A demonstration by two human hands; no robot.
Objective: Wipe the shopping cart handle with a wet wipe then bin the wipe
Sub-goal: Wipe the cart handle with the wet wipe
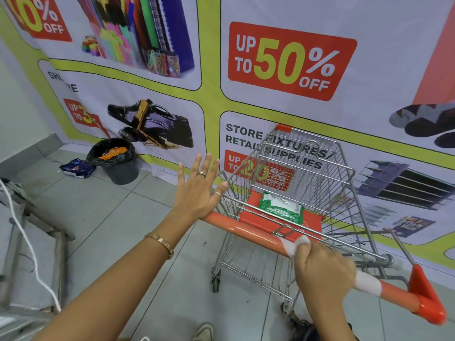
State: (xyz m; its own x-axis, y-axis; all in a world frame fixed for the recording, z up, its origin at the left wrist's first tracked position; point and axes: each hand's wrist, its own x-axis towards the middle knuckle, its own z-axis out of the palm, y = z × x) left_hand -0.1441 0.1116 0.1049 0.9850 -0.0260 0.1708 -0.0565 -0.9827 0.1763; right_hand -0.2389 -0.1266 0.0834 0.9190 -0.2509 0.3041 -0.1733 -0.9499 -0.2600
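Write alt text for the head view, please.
The right hand is wrapped around the orange cart handle with a white wipe, while the left hand is open above the handle's left end. A lined bin stands by the wall.

Wall banner point(283, 99): "UP TO 50% OFF", "STORE FIXTURES/ RETAIL SUPPLIES"

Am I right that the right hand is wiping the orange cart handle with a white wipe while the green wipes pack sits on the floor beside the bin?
Not quite. The head view shows the green wipes pack lying in the cart's child seat, not on the floor by the bin. The rest holds: the right hand presses a white wipe around the orange handle.
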